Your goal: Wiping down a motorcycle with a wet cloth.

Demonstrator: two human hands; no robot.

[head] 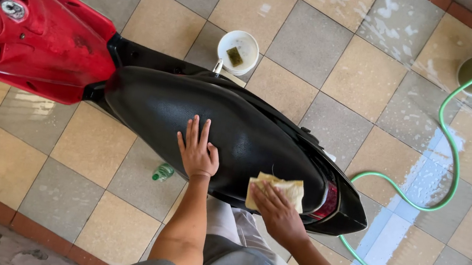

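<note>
Left hand [198,150] flat, fingers spread, on black scooter seat [229,131]; right hand [277,212] pressing yellow cloth [277,190] against seat's rear edge, fingers extended. Green hose [446,134] on tiled floor [4,163].

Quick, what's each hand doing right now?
Left hand: open, flat on the black scooter seat, holding nothing.
Right hand: pressing a yellow cloth against the seat.

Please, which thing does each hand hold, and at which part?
The right hand presses a yellow cloth at its near edge onto the black scooter seat. The left hand holds nothing; it lies flat on the seat.
</note>
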